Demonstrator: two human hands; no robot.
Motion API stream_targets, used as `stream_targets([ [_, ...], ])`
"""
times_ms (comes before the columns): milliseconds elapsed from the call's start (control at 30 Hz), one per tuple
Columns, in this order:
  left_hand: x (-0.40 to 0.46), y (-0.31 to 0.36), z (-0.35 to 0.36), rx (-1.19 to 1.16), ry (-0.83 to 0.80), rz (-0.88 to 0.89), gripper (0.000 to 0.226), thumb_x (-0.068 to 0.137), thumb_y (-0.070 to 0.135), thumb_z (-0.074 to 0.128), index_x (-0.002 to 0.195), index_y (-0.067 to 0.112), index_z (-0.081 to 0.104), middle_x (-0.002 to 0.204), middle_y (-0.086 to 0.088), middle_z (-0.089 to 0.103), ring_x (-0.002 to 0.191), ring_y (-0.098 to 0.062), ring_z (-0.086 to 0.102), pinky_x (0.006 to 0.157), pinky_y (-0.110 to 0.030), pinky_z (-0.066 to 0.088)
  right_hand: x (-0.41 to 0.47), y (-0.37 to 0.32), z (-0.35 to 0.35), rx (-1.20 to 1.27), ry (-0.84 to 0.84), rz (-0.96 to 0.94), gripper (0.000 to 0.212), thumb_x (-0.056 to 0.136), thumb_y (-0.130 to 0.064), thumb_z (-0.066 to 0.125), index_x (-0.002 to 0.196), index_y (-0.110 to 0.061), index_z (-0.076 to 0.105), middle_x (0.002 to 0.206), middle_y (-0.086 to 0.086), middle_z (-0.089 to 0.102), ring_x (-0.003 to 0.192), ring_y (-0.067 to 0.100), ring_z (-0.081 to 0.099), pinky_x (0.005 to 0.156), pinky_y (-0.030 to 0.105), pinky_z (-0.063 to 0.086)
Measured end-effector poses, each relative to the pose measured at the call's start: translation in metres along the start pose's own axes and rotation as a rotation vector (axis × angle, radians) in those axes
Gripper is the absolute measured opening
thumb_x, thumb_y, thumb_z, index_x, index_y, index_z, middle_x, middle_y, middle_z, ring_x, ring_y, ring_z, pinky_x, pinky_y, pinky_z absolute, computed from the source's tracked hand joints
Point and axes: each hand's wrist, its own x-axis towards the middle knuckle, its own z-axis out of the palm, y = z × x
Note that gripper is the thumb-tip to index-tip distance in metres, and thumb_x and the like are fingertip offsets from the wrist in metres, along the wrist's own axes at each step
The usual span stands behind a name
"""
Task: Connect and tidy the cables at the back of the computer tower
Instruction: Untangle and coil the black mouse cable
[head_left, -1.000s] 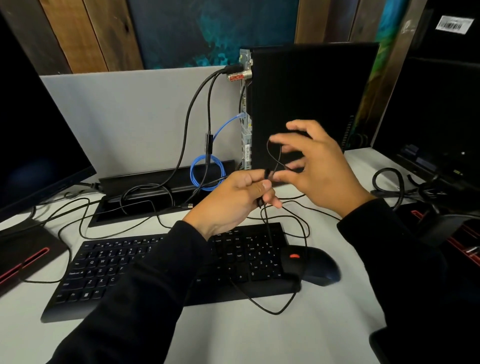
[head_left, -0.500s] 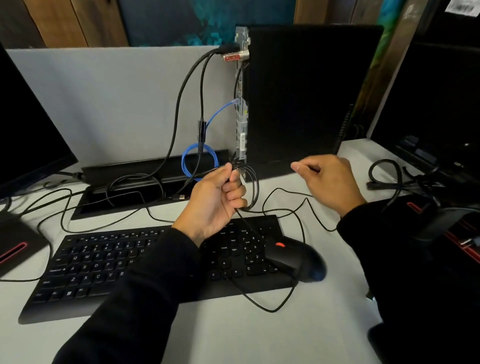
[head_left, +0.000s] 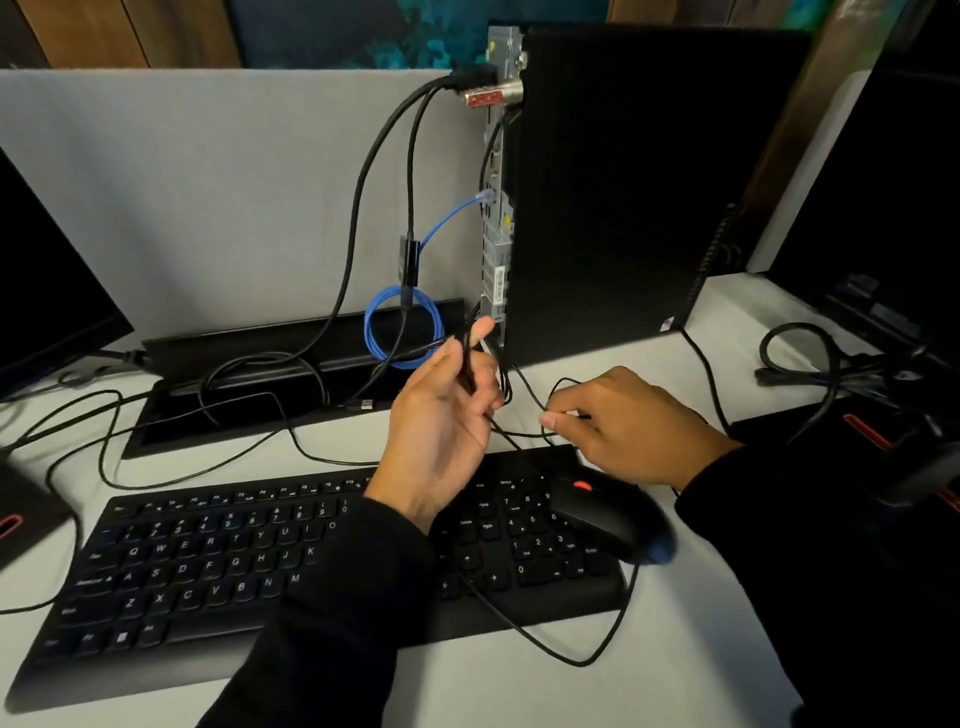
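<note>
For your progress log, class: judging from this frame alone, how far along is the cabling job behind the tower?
Done: two black cables and the blue network cable are plugged into the computer tower. In hand: the left hand grips gathered loops of thin black cable, and the right hand pinches its slack. Left: a loose USB plug and stray cables lie on the desk.
</note>
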Motion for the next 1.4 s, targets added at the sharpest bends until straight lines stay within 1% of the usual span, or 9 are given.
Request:
stream_targets([
  [267, -0.002, -0.012, 0.007, 0.740, -0.119, 0.252, 0.042, 0.110, 0.011, 0.039, 0.151, 0.005, 0.042, 0.095, -0.011, 0.074, 0.094, -0.019, 0.071, 0.105, -0.030, 0.050, 0.000, -0.030, -0.001, -0.071, -0.088, -0.157, 0.019, 0.097, -0.035, 0.043, 0.078, -0.032, 0.046, 0.081, -0.002, 0.056, 0.074, 0.022, 0.058, 0.066, 0.046, 0.055],
  [533, -0.006, -0.013, 0.013, 1.010, -0.059, 0.419, 0.040, 0.109, 0.015, 0.043, 0.147, 0.005, 0.050, 0.101, 0.001, 0.074, 0.100, -0.012, 0.070, 0.082, -0.013, 0.051, 0.001, -0.032, -0.009, -0.048, 0.066, -0.178, 0.013, 0.099, -0.029, 0.059, 0.093, -0.024, 0.070, 0.090, -0.007, 0.064, 0.086, 0.021, 0.062, 0.072, 0.045, 0.055],
  [667, -0.006, -0.019, 0.004, 1.227, -0.033, 0.493, 0.044, 0.109, 0.023, 0.045, 0.153, 0.017, 0.045, 0.097, 0.000, 0.074, 0.084, -0.011, 0.069, 0.076, -0.032, 0.055, 0.002, -0.032, -0.020, -0.069, 0.212, -0.162, 0.011, 0.093, -0.034, 0.071, 0.088, -0.024, 0.072, 0.079, -0.007, 0.061, 0.076, 0.022, 0.060, 0.064, 0.040, 0.052],
  [733, -0.008, -0.023, 0.003, 1.203, -0.055, 0.418, 0.043, 0.109, 0.027, 0.044, 0.152, 0.024, 0.046, 0.093, -0.006, 0.073, 0.080, -0.018, 0.068, 0.076, -0.036, 0.056, 0.001, -0.031, -0.027, -0.058, 0.233, -0.211, 0.011, 0.090, -0.033, 0.076, 0.083, -0.027, 0.070, 0.073, -0.013, 0.051, 0.070, 0.015, 0.051, 0.059, 0.035, 0.045],
  [867, -0.008, -0.023, 0.006, 1.006, -0.134, 0.153, 0.032, 0.112, 0.026, 0.037, 0.100, 0.019, 0.066, 0.071, 0.012, 0.055, 0.070, -0.006, 0.051, 0.076, -0.029, 0.046, -0.002, -0.020, -0.030, -0.033, 0.354, -0.224, 0.029, 0.086, -0.049, 0.072, 0.078, -0.024, 0.059, 0.073, -0.012, 0.052, 0.066, 0.013, 0.050, 0.055, 0.035, 0.046],
  [933, -0.004, -0.021, 0.007, 0.854, -0.150, 0.020, 0.035, 0.111, 0.024, 0.036, 0.093, 0.012, 0.063, 0.064, 0.014, 0.045, 0.063, -0.005, 0.044, 0.076, -0.032, 0.045, 0.001, -0.011, -0.026, 0.085, 0.433, -0.223, 0.033, 0.085, -0.047, 0.075, 0.077, -0.019, 0.060, 0.072, -0.010, 0.054, 0.064, 0.013, 0.050, 0.055, 0.036, 0.047],
  [1100, -0.004, -0.016, 0.002, 0.289, -0.234, -0.272, 0.032, 0.107, 0.016, 0.039, 0.106, 0.001, 0.068, 0.066, 0.000, 0.040, 0.058, -0.012, 0.040, 0.077, -0.030, 0.050, 0.003, 0.000, -0.017, 0.225, 0.513, -0.265, 0.007, 0.094, -0.015, 0.074, 0.091, -0.009, 0.076, 0.084, 0.002, 0.067, 0.074, 0.013, 0.061, 0.068, 0.019, 0.046],
  [1300, -0.011, -0.022, -0.010, -0.059, -0.472, -0.329, 0.023, 0.099, 0.011, 0.055, 0.113, 0.003, 0.071, 0.078, -0.001, 0.060, 0.070, -0.012, 0.060, 0.089, -0.033, 0.054, 0.004, 0.009, -0.009, 0.214, 0.551, -0.217, 0.024, 0.101, -0.030, 0.062, 0.094, -0.014, 0.079, 0.082, -0.004, 0.070, 0.074, 0.009, 0.061, 0.068, 0.018, 0.046],
  [1400, -0.014, -0.025, -0.005, -0.226, -0.475, -0.242, 0.027, 0.092, 0.012, 0.069, 0.118, 0.006, 0.073, 0.089, -0.001, 0.069, 0.082, -0.012, 0.068, 0.095, -0.033, 0.055, 0.003, 0.014, -0.001, 0.254, 0.385, -0.128, 0.030, 0.104, -0.032, 0.054, 0.094, -0.015, 0.077, 0.072, -0.008, 0.067, 0.068, 0.011, 0.061, 0.064, 0.025, 0.046],
])
